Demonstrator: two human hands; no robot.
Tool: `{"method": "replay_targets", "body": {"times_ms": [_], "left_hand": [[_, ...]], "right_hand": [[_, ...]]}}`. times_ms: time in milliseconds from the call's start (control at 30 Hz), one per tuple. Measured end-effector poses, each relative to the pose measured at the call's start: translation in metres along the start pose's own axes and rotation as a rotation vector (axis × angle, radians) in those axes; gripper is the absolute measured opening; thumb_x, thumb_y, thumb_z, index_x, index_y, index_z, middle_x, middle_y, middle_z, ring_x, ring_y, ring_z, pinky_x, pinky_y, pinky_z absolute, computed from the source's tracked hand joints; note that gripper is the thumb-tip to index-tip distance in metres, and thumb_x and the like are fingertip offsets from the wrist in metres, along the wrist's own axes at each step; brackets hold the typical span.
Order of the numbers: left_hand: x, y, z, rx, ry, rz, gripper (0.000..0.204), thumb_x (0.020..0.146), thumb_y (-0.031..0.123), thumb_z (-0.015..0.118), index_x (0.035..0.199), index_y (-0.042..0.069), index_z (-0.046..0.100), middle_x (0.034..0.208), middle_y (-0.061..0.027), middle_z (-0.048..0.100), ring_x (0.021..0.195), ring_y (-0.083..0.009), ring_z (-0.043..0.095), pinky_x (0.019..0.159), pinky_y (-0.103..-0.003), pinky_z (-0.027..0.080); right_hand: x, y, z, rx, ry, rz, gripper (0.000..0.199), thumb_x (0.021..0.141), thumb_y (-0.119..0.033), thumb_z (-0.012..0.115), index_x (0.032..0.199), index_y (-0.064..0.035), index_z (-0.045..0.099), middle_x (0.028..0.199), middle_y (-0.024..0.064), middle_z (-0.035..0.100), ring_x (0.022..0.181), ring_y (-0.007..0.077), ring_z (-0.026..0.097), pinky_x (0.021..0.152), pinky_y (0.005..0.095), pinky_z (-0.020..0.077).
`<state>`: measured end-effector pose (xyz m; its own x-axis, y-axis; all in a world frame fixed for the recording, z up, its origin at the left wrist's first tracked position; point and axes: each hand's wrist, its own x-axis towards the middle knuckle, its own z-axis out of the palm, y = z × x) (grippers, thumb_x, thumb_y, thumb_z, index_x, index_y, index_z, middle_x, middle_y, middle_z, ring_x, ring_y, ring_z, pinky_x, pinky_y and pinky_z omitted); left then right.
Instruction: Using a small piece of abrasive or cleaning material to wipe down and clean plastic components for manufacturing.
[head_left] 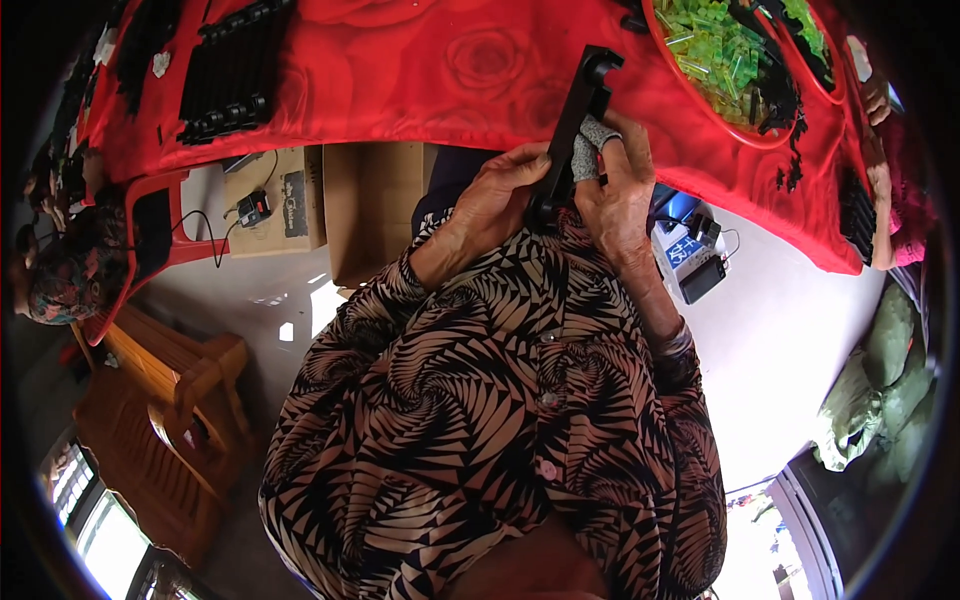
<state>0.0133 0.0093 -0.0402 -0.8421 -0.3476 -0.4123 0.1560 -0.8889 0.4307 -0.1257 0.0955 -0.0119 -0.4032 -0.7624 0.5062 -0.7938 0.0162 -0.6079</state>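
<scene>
A long black plastic-looking bar with a hooked end (pixel 572 115) slants at one o'clock, the left hand (pixel 497 193) clamped on its lower part, the right hand (pixel 618 187) bent close against its other side. The step looks like two-handed handling; the next move probably calls for a steady left grip. Whether the right hand grips or merely presses cannot be told; its fingertips are partly hidden, and the bar's six-o'clock end blurs into the black-and-tan patterned shirt (pixel 470 400).

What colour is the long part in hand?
The long part is black; the head view shows it best.
</scene>
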Motion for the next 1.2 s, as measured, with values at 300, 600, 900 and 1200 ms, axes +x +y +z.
{"method": "replay_targets", "body": {"times_ms": [300,600,900,1200], "left_hand": [[0.0,0.001,0.005,-0.005,0.054,0.008,0.026,0.094,0.013,0.06,0.117,0.003,0.061,0.106,-0.0044,0.067,0.096,-0.0134,0.063,0.084,-0.027,0.052],[-0.004,-0.001,0.008,0.006,0.079,-0.013,0.026,0.093,0.013,0.061,0.118,0.003,0.062,0.109,-0.004,0.066,0.1,-0.0135,0.061,0.086,-0.027,0.051],[0.005,-0.002,0.001,0.045,0.031,-0.001,0.029,0.096,0.018,0.057,0.119,0.002,0.06,0.109,-0.0056,0.065,0.098,-0.0149,0.062,0.084,-0.029,0.051],[-0.004,-0.007,-0.007,0.022,0.037,0.022,0.033,0.097,0.015,0.056,0.126,0.0,0.057,0.114,-0.0063,0.065,0.1,-0.0154,0.062,0.087,-0.029,0.05]], "right_hand": [[0.0,-0.016,-0.001,-0.398,-0.058,-0.151,0.03,0.062,-0.005,0.064,0.09,0.0045,0.06,0.113,0.0214,0.053,0.09,0.0361,0.056,0.058,0.0389,0.0549],[-0.012,-0.018,-0.004,-0.511,-0.021,-0.236,0.021,0.066,-0.005,0.063,0.085,0.0031,0.062,0.109,0.0193,0.057,0.087,0.0303,0.059,0.056,0.0329,0.055],[0.003,-0.025,-0.015,-0.341,-0.149,-0.108,0.02,0.061,-0.007,0.064,0.079,-0.0026,0.056,0.1,0.0124,0.05,0.084,0.0321,0.055,0.054,0.0407,0.0516],[-0.009,-0.027,-0.01,-0.286,-0.184,-0.097,0.019,0.059,-0.009,0.063,0.071,-0.0028,0.05,0.084,0.0167,0.051,0.072,0.0347,0.057,0.054,0.0438,0.0502]]}}
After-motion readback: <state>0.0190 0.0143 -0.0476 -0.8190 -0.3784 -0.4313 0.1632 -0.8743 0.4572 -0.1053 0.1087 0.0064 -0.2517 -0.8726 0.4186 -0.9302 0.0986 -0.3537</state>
